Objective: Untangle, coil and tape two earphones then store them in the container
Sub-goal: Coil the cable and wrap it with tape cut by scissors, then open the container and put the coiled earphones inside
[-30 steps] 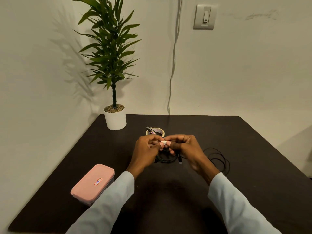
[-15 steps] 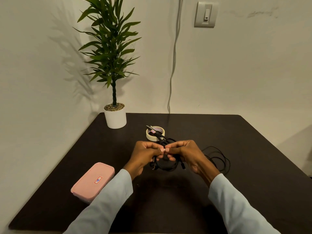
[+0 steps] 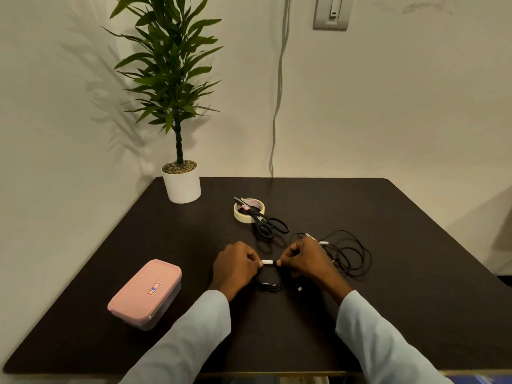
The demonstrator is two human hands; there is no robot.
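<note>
A coiled black earphone [image 3: 270, 284] hangs between my hands just above the dark table, bound at the top by a small white strip of tape [image 3: 267, 262]. My left hand [image 3: 235, 266] pinches the coil at the tape's left end. My right hand [image 3: 306, 259] pinches it at the right end. A second black earphone [image 3: 347, 254] lies loose and tangled on the table to the right of my right hand. The pink lidded container [image 3: 145, 293] sits shut at the front left.
A roll of masking tape [image 3: 248, 210] lies behind my hands with black scissors [image 3: 264, 221] resting across it. A potted plant [image 3: 181, 181] stands at the table's back left corner. The dark table [image 3: 388, 217] meets the wall behind; a grey cable hangs there.
My hands have drawn slightly apart, so the white tape around the coil now shows between my fingertips. The view has dropped, and the scissors and tape roll now show fully behind my hands.
</note>
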